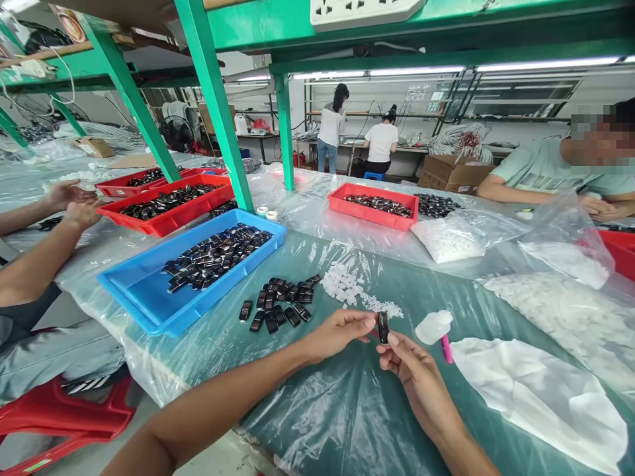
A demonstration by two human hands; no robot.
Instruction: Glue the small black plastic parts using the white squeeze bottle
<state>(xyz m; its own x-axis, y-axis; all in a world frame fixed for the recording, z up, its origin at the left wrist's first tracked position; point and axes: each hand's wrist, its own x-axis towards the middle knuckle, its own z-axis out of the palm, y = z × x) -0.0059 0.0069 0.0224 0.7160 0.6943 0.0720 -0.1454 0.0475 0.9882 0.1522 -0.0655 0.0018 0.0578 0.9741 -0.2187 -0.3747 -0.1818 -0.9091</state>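
A small glossy black piece [382,327] is held upright above the green table. My right hand [409,363] pinches its lower end between thumb and fingers. My left hand [342,332] has its thumb and fingertips pressed together at the piece's left side; whether something tiny is between them is hidden. Just beyond my hands lie small white pieces [342,284] in a loose heap. Several black pieces [278,302] are spread to the left of that heap. To the right of my right hand are a translucent white bag [434,326] and a pink stick-like tool [447,348].
A blue tray [131,301] of black pieces stands at left, with red trays [163,228] behind. A white cloth [540,396] lies at right beside plastic bags [446,238]. Green posts [213,99] rise from the table. People sit at both sides.
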